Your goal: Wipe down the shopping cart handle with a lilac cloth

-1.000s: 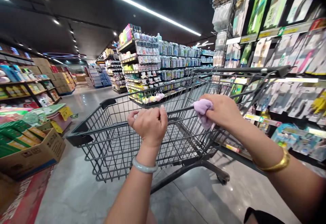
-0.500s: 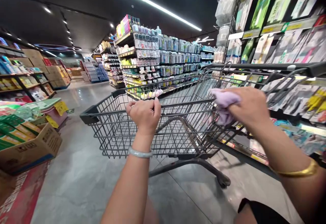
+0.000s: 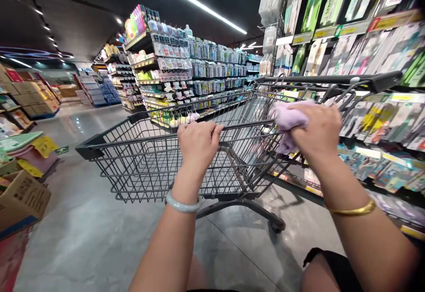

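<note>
A dark wire shopping cart (image 3: 142, 163) stands side-on in front of me, its basket bare inside. My left hand (image 3: 199, 144) is closed around the cart's near top rail, about midway along it. Farther right, my right hand (image 3: 317, 128) grips a crumpled lilac cloth (image 3: 290, 117) against the same rail, near the handle end. Part of the cloth hangs below the rail, and my palm hides the rest. The cart's black handle (image 3: 375, 82) lies beyond my right hand.
Shelves of hanging packets (image 3: 361, 57) rise close on the right. Another stocked shelf unit (image 3: 215, 68) stands beyond the cart. On the left are a cardboard box (image 3: 25, 197) and a pink bin (image 3: 33, 157). A cart wheel (image 3: 277, 223) rests on the grey floor (image 3: 83, 234).
The view has turned right, so the shelves and cart sit farther left. My left hand has slid right along the rail, closer to my right hand, which still holds the cloth.
</note>
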Motion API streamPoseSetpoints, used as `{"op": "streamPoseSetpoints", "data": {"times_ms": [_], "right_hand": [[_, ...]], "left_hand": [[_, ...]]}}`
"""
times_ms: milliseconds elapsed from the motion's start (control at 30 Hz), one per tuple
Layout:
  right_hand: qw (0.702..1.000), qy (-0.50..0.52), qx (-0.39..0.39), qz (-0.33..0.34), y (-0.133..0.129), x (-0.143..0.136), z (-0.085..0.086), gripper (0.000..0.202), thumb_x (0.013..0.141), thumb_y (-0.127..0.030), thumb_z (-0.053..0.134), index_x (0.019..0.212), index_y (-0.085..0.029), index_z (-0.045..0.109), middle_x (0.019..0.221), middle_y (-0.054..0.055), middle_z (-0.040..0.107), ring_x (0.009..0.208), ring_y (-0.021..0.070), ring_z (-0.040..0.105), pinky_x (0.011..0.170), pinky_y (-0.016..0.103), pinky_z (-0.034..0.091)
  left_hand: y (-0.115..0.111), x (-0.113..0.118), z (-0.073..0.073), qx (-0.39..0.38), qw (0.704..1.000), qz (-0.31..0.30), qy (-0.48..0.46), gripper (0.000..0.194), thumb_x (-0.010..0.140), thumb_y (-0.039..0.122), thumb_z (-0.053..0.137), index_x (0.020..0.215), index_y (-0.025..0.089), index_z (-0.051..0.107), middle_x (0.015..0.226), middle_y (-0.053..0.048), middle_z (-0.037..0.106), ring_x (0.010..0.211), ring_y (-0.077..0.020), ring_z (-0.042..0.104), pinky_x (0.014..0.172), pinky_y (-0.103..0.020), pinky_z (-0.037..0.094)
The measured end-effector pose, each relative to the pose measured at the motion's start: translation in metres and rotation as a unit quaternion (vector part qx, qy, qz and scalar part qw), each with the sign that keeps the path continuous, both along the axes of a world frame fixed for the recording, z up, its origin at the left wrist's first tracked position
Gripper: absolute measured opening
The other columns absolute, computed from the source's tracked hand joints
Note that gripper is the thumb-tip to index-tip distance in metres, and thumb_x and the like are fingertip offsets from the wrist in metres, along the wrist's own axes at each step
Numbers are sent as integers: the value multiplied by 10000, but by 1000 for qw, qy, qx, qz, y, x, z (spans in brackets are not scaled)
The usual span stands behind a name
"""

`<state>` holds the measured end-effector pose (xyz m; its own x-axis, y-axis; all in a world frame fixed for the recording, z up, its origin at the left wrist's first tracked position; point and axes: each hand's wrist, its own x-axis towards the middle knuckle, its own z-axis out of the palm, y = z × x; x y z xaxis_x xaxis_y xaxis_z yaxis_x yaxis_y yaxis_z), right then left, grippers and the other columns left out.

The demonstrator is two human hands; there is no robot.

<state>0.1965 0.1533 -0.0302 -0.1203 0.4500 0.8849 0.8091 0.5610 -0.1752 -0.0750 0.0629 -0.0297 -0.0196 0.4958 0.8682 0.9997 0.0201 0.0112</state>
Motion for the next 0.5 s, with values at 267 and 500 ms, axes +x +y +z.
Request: {"op": "streamPoseSetpoints", "data": {"times_ms": [267, 500], "right_hand": [[996, 28, 73, 50, -20, -55, -68, 304, 876, -163, 544, 1130, -229, 699, 1239, 94, 702, 1242, 321, 547, 1077, 503, 431], [973, -129, 109, 157, -33, -75, -106, 252, 950, -184, 536, 986, -332, 736, 1118, -14, 746, 1025, 229, 644, 896, 404, 519]], "left_hand": [[2, 3, 0, 13, 1000, 8, 5, 425, 1023, 498, 486, 711, 244, 625, 692, -17, 682, 723, -220, 573, 721, -391, 235], [3, -2, -3, 28, 999, 1, 37, 391, 1038, 486, 456, 790, 255, 652, 745, -13, 700, 779, -229, 593, 739, -399, 254]]}}
